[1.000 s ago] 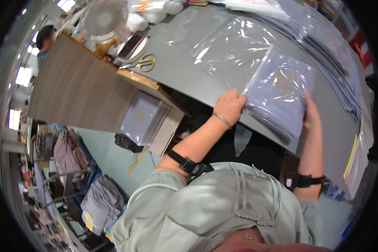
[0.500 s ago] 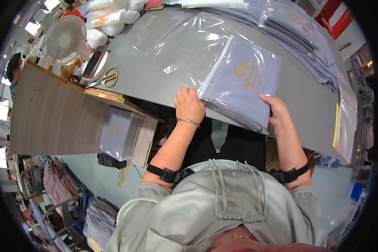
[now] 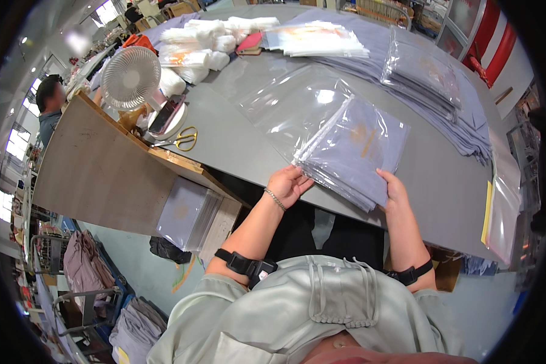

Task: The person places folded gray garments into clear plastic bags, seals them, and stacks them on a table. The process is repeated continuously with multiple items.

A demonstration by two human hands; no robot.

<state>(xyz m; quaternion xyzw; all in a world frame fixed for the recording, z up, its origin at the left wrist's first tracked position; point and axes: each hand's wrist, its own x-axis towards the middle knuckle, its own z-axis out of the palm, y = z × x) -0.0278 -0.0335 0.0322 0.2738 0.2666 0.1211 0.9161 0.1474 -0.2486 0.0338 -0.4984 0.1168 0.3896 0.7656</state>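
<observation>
A stack of folded lavender cloth pieces in clear plastic bags (image 3: 352,148), with gold print on the top one, lies aslant at the table's near edge. My left hand (image 3: 288,185) holds its near left corner, fingertips at the bag edges and some fingers tucked beneath. At the near right corner my right hand (image 3: 395,191) grips the stack, thumb on top and the other fingers hidden underneath. A loose clear plastic bag (image 3: 279,121) is spread flat on the table just beyond my left hand, partly under the stack.
The grey table (image 3: 224,142) carries gold-handled scissors (image 3: 185,139), a small fan (image 3: 130,79) and white plastic bundles (image 3: 206,45) on the left. More bagged cloth (image 3: 421,76) is piled at the far right. Below left, another bagged stack (image 3: 185,212) rests on a shelf. A person (image 3: 50,103) is far left.
The view has tilted, showing more of the far table. My left hand has turned from a closed, knuckles-up pose to holding the stack's corner from below. My right hand keeps its hold.
</observation>
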